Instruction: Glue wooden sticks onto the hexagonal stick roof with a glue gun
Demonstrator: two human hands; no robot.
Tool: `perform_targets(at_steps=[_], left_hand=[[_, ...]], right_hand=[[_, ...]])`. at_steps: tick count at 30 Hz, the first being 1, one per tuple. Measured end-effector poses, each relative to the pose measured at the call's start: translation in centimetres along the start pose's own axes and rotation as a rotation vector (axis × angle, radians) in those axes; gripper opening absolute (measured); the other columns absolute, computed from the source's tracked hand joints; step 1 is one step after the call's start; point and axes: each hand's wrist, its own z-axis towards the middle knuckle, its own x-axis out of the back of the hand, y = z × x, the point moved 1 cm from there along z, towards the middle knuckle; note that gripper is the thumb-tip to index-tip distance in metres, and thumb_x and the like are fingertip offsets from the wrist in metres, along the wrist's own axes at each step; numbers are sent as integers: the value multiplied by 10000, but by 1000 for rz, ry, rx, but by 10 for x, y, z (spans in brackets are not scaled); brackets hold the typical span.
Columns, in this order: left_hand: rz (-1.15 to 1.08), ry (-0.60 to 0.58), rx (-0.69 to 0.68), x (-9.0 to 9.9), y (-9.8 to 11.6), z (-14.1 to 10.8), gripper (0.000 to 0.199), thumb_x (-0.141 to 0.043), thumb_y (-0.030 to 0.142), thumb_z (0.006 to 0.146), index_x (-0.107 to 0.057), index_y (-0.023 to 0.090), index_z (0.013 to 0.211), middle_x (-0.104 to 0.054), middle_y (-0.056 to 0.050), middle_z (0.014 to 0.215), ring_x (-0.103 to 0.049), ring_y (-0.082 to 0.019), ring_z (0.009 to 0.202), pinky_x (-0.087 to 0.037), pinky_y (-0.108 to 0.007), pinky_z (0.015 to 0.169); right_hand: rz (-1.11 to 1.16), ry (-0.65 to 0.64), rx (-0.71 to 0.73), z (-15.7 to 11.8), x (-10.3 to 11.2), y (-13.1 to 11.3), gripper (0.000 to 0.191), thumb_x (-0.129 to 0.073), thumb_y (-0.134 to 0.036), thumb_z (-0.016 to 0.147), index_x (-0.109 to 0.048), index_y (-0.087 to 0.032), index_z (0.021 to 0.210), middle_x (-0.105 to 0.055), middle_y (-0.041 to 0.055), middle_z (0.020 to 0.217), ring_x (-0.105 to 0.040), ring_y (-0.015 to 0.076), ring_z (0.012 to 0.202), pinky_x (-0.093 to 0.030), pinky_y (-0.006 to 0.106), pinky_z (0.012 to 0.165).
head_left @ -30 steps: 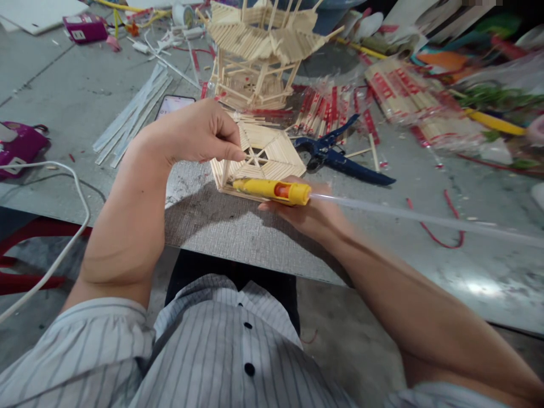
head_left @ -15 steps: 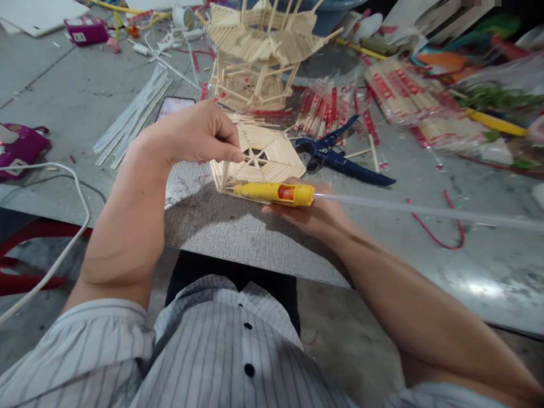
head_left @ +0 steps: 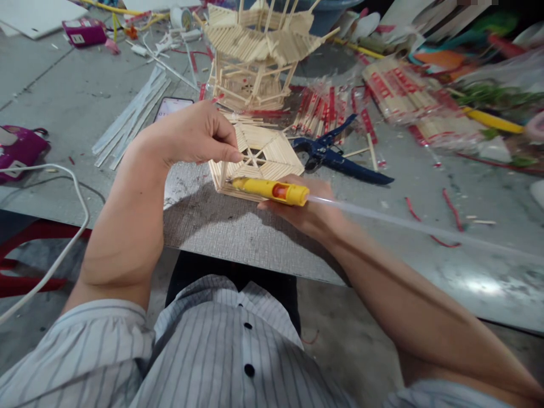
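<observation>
A hexagonal panel of thin wooden sticks (head_left: 278,148), with a spoked opening in its middle, lies flat near the table's front edge. Over its left part, my left hand (head_left: 202,136) pinches a thin wooden stick, mostly hidden by the fingers. A short stick (head_left: 223,170) stands up at the panel's front left corner. My right hand (head_left: 312,207) is wrapped round a yellow hot glue gun (head_left: 259,188), its nozzle at that corner by the foot of the upright stick. From the gun's rear a long clear glue stick (head_left: 365,211) sticks out to the right.
Behind the panel stands a stick-built pavilion model (head_left: 255,62). Blue cutters (head_left: 340,161) lie right of the panel, near wrapped stick bundles (head_left: 395,90). To the left are clear glue sticks (head_left: 131,116), a phone (head_left: 174,106) and a white cable (head_left: 80,192).
The glue gun has shifted slightly left, and the glue stick's far end has swung down. My left hand has stayed nearly in place.
</observation>
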Motion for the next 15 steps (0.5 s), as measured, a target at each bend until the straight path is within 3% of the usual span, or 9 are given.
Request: perform_targets(at_steps=[2,7,15], left_hand=[[-5,-1,-8,0,0,0,273,-654,386,726,-722,122,748,-429,31,459,-419,-59,493,-314,-235,540],[-19,-2,-9,0,-1,0,294,-642,407,725,-723,127,764,-417,25,468,-456,-80,534,-324,-253,570],[-19,-1,-5,-1,-2,0,306,-649,413,728,-723,119,767,-438,13,495,-482,-94,554,-337,-255,573]], right_hand=[[-124,-26,-5,-1,1,-3,405,-682,-589,693,-657,-210,835,-668,66,758,-611,234,666,-368,304,531],[-209,-26,198,-6,4,-6,339,-607,-537,795,-656,-217,896,-695,71,849,-641,215,756,-358,276,550],[-376,-66,246,-8,16,-6,278,-609,-435,806,-653,-209,963,-689,61,808,-623,197,688,-307,274,519]])
